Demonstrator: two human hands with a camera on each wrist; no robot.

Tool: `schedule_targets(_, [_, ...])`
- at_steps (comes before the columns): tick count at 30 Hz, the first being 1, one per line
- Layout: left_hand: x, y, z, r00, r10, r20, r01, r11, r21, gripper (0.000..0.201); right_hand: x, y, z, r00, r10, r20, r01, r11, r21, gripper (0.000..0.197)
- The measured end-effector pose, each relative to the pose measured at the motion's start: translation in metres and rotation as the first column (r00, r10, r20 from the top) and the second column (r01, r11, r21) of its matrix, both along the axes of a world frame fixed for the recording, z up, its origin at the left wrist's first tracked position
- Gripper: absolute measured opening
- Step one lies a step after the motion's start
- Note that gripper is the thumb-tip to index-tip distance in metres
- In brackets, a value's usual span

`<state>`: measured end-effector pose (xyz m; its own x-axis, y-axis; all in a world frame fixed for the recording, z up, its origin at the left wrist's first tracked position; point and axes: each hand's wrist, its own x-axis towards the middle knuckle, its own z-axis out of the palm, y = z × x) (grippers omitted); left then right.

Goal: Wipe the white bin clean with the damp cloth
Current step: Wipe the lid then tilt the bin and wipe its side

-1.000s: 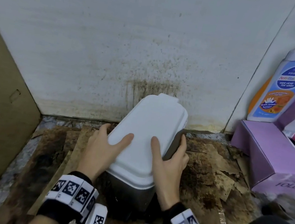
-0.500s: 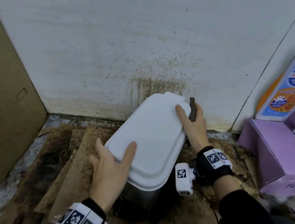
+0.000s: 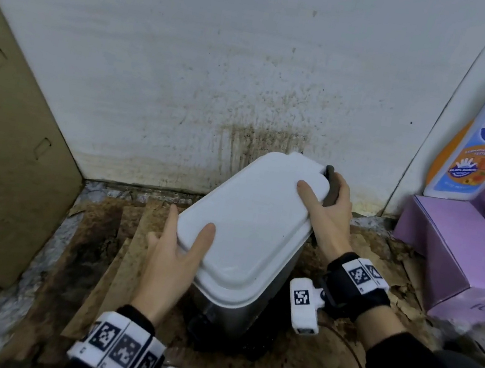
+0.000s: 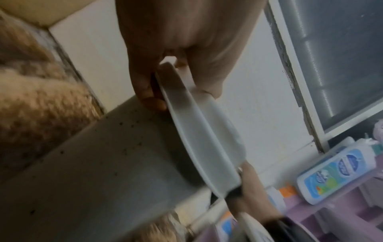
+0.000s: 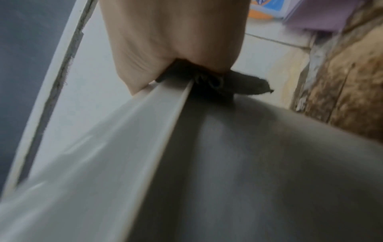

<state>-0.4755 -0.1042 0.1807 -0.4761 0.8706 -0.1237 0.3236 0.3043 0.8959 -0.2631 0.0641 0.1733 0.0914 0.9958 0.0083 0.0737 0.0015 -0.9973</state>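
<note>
The white bin [image 3: 248,217] stands on the floor near the wall, its white lid down over a grey body [image 4: 103,163]. My left hand [image 3: 178,250] grips the lid's near left corner, thumb on top and fingers under the rim [image 4: 199,131]. At the far right corner, my right hand [image 3: 327,204] holds the dark damp cloth [image 3: 332,187] against the lid's edge, thumb resting on the lid. The right wrist view shows the cloth [image 5: 238,85] bunched under my right hand [image 5: 172,49] at the rim.
A stained white wall [image 3: 259,135] rises just behind the bin. A cardboard panel [image 3: 1,143] leans at the left. A purple box [image 3: 448,250] and a body-wash bottle [image 3: 482,143] stand at the right. Dirty, soggy cardboard [image 3: 113,258] covers the floor.
My right hand has slid with the cloth from the lid's near right side along the rim to the far right corner. My left hand shifted to the near left corner.
</note>
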Motion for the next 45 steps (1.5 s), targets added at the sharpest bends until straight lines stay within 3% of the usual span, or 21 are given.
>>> schedule_targets(3, [-0.017, 0.008, 0.008, 0.999, -0.042, -0.030, 0.043, 0.999, 0.025, 0.085, -0.005, -0.023, -0.001, 0.985, -0.165, -0.054, 0.165, 0.986, -0.010, 0.090])
schedule_targets(7, [-0.040, 0.022, 0.019, 0.997, -0.074, -0.014, 0.073, 0.997, -0.034, 0.093, -0.013, -0.057, -0.002, 0.944, -0.326, -0.054, 0.320, 0.943, -0.092, 0.099])
schedule_targets(19, [-0.024, 0.020, 0.004, 0.993, 0.079, -0.089, -0.081, 0.996, -0.022, 0.072, -0.022, -0.065, -0.009, 0.937, -0.346, -0.041, 0.343, 0.937, -0.067, 0.086])
schedule_targets(22, [-0.012, 0.013, 0.007, 0.984, 0.142, -0.107, -0.147, 0.988, -0.037, 0.078, -0.011, -0.051, -0.006, 0.928, -0.367, -0.068, 0.363, 0.930, -0.061, 0.081])
schedule_targets(24, [-0.001, 0.007, 0.011, 0.983, 0.166, -0.080, -0.170, 0.984, -0.046, 0.087, 0.001, -0.034, -0.007, 0.936, -0.336, -0.103, 0.330, 0.942, -0.068, 0.084])
schedule_targets(27, [0.015, 0.000, 0.014, 0.981, 0.187, -0.043, -0.189, 0.981, -0.050, 0.086, 0.022, -0.006, -0.007, 0.968, -0.179, -0.175, 0.164, 0.982, -0.097, 0.084])
schedule_targets(31, [0.019, -0.003, 0.015, 0.978, 0.202, -0.040, -0.205, 0.977, -0.065, 0.087, 0.038, 0.010, 0.002, 0.986, 0.094, -0.139, -0.099, 0.994, -0.034, 0.062])
schedule_targets(33, [0.015, -0.002, 0.016, 0.981, 0.189, -0.040, -0.191, 0.980, -0.047, 0.087, 0.038, 0.007, 0.005, 0.976, 0.161, -0.148, -0.161, 0.987, 0.013, 0.050])
schedule_targets(41, [-0.023, 0.013, 0.004, 0.993, 0.083, -0.082, -0.083, 0.997, 0.003, 0.104, 0.038, -0.017, 0.001, 0.977, 0.049, -0.209, -0.032, 0.996, 0.086, 0.044])
schedule_targets(45, [-0.044, 0.029, 0.008, 0.997, -0.019, -0.071, 0.021, 1.000, 0.024, 0.094, 0.036, -0.046, -0.008, 0.970, -0.100, -0.221, 0.123, 0.988, 0.093, 0.048])
